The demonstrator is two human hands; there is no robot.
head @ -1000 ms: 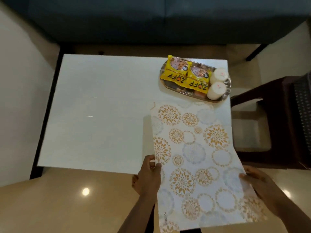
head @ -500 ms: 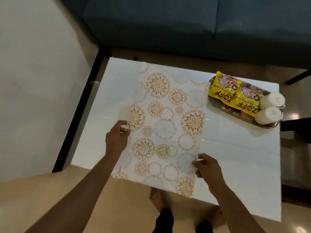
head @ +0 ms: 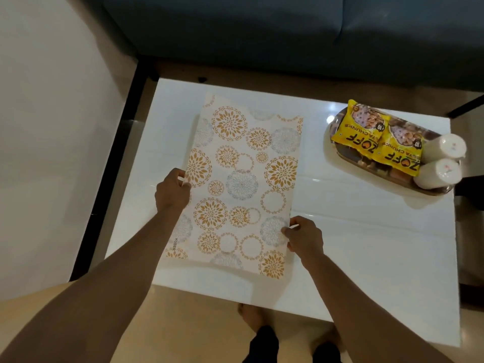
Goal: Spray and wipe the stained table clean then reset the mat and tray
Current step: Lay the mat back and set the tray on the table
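i saw thin rectangular mat [head: 242, 187], glossy, printed with gold and grey floral rings, lying lengthwise on smooth white table [head: 366, 231], left of centre. left hand [head: 171, 191] pinched mat's left edge; right hand [head: 305, 238] pinched its right edge near front corner. oval metal tray [head: 434, 191] sat at far right corner, holding two crinkly yellow packets [head: 377, 142] and two white cylindrical cups [head: 442, 158].

White mat [head: 243, 184] with gold and grey floral circles; glossy white table [head: 366, 244]; yellow packets [head: 377, 142] with black lettering; seemingly brown tray [head: 348, 158]; dark blue sofa [head: 262, 30]
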